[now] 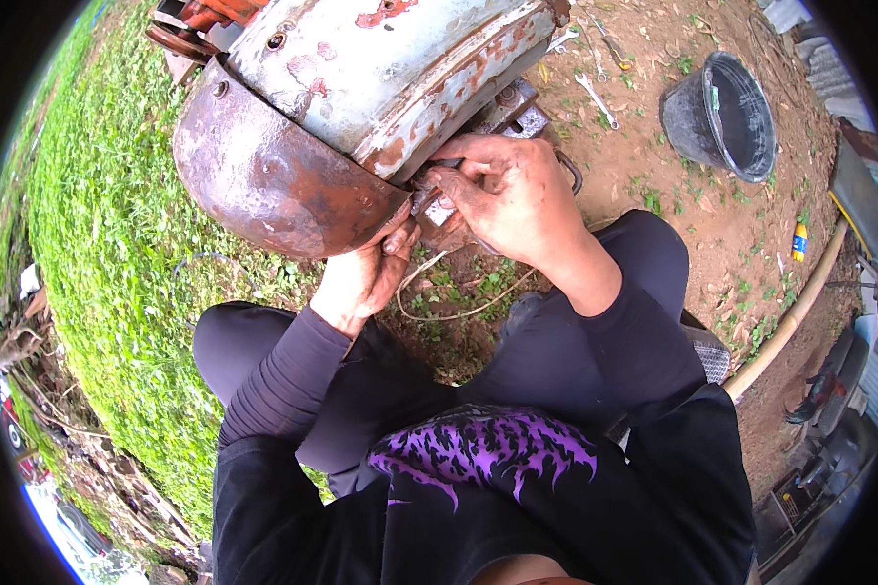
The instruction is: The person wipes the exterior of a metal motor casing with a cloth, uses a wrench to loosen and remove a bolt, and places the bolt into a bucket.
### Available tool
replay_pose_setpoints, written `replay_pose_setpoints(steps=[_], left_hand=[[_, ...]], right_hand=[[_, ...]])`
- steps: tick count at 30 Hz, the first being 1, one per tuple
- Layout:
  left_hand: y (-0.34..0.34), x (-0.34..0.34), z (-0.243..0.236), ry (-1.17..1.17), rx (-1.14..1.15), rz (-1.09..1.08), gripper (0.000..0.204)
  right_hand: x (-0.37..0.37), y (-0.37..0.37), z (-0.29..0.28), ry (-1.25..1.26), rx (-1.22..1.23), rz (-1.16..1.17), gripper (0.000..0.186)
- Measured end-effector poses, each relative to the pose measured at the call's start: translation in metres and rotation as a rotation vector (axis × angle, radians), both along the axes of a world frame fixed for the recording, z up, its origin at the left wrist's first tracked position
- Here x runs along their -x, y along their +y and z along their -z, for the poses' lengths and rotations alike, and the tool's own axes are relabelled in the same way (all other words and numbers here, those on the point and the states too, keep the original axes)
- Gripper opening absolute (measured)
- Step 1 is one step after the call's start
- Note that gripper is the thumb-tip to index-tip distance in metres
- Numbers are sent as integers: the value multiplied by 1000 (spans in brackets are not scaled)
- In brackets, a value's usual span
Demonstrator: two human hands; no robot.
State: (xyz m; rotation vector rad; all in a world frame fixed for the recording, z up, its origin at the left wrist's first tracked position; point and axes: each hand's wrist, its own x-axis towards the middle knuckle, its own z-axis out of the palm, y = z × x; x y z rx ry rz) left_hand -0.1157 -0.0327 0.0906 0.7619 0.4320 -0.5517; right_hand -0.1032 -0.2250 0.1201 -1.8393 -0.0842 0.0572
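While the left hand [361, 278] curls at the rusty cap [263, 171], the right hand [517, 195], nearer the bracket [441, 213], bends its fingers there; I can't tell how tight either grip is or what's inside. The drum [361, 73], at the right hand's ten o'clock, points eight to two.

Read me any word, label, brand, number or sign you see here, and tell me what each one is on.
No text can be read for certain.
Black shirt: jagged purple print, too stylised to make out as words.
Yellow-and-blue container: too small to read.
Worn grey metal machine: no lettering I can make out.
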Motion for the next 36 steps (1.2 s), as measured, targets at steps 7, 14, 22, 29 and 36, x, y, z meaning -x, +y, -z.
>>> replay_pose_setpoints(steps=[7,14,22,29,36], left_hand=[[4,-2,3,-45,18,17,27],[4,-2,2,-62,39,7,26],[-4,2,-2,-95,-48,3,29],[-9,3,-12,-82,-186,-34,21],[-9,6,-12,-97,-305,-65,16]], right_hand=[[-9,-2,-12,-218,313,-52,14],[-1,13,-3,-219,312,80,7],[5,-4,-9,-70,241,95,10],[-71,-331,48,210,-115,939,28],[-79,-500,172,966,272,471,69]])
